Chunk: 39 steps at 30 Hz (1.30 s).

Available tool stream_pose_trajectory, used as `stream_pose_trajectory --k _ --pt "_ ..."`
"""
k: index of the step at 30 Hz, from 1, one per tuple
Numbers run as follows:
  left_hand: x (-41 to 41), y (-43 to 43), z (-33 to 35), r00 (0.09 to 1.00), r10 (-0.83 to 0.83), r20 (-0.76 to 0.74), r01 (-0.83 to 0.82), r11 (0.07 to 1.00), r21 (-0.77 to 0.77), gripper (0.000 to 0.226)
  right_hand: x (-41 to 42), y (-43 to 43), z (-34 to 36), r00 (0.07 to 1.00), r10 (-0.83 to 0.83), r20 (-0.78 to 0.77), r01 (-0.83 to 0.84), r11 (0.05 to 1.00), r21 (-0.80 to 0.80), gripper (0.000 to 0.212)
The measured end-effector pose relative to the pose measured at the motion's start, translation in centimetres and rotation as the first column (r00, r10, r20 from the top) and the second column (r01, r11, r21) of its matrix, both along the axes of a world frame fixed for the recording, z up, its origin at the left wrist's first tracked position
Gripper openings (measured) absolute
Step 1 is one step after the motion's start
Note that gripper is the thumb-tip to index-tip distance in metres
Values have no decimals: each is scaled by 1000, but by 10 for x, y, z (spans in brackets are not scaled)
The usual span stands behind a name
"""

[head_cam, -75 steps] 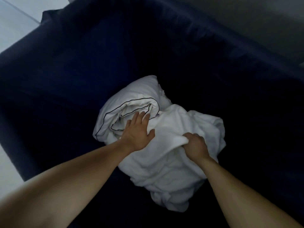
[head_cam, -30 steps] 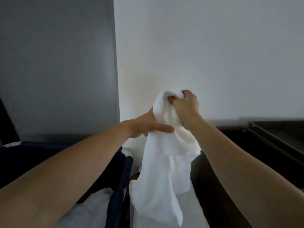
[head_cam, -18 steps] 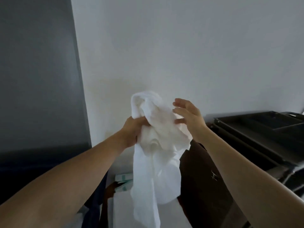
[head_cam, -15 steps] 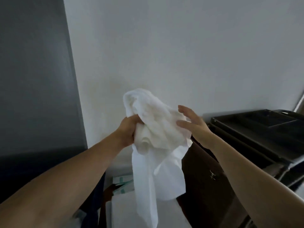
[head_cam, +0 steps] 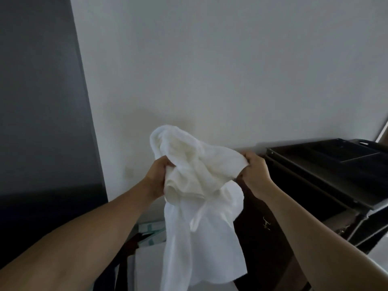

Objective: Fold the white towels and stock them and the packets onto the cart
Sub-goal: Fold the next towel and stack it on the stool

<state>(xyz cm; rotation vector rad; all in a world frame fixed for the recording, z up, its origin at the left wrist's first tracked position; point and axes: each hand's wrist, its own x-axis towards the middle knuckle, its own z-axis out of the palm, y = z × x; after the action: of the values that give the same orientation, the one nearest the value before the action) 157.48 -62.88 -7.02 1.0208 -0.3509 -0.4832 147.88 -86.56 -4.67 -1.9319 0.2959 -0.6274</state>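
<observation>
Towel [head_cam: 199,177] mid-air; cart [head_cam: 310,164] at R, packets [head_cam: 151,227] below

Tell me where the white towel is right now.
In the head view the white towel hangs at centre, gripped by the left hand and pinched by the right hand, just left of the dark cart.

A pale wall [head_cam: 210,70] fills the background, and a dark grey panel [head_cam: 37,101] adjoins it on the left.
</observation>
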Motion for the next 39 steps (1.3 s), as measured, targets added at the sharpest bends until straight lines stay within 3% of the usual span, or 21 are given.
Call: stream_pose_trajectory --k 3,6,10,12,14,16,17,19,21,23,25,27,30,33,36,38,39 --pt "-4 -5 -16 992 116 -44 -114 992 58 38 2 0 20 996 89 19 -89 996 4 42" --pt "-13 -18 -12 982 184 -50 -180 981 68 22 5 -5 20 965 244 -97 -254 962 -104 41" --pt "-14 -25 1 955 273 -115 -269 962 47 23 6 -13 -3 784 536 -312 -587 805 -93 93" --pt "-13 -29 4 941 303 -150 -296 953 67 27 4 -6 -9 718 540 -438 -658 733 -175 106" --pt "-16 -36 6 936 323 -140 -311 945 101 27 6 4 -12 773 518 -368 -623 730 -280 82" --pt "-24 -42 9 938 324 -126 -310 943 119 32 10 11 -7 884 416 -213 -465 832 -302 37" --pt "-29 -44 11 937 322 -133 -305 943 136 31 15 10 -5 923 346 -167 -379 892 -247 29" --pt "-34 -38 9 925 347 -156 -314 927 205 28 21 7 1 954 288 -84 -289 957 -8 33" --pt "-32 -29 1 915 357 -188 -302 914 270 22 25 5 12 971 237 -22 -227 950 216 27" --pt "-32 -25 -9 909 367 -197 -280 889 362 33 32 6 23 969 247 17 -241 923 300 23" --pt "-36 -30 -22 920 373 -121 -274 832 483 45 37 14 30 961 275 31 -273 919 283 21" --pt "-42 -35 -33 959 280 -41 -205 787 582 41 40 22 29 957 292 2 -281 921 270 21" --pt "-51 -34 -39 994 72 -87 11 710 704 44 40 30 16 950 296 -96 -271 940 208 25" --pt "-50 -29 -28 996 50 -80 18 725 689 53 40 30 9 953 275 -130 -248 950 192 24" --pt "-56 -26 -10 977 44 211 -177 720 671 86 42 30 11 961 240 -141 -214 961 173 18" --pt "-65 -24 -3 877 -197 439 -239 612 753 110 43 32 14 966 220 -134 -196 965 174 20" --pt "-70 -23 -4 809 -320 493 -290 512 808 119 44 33 14 968 212 -132 -188 966 175 22"
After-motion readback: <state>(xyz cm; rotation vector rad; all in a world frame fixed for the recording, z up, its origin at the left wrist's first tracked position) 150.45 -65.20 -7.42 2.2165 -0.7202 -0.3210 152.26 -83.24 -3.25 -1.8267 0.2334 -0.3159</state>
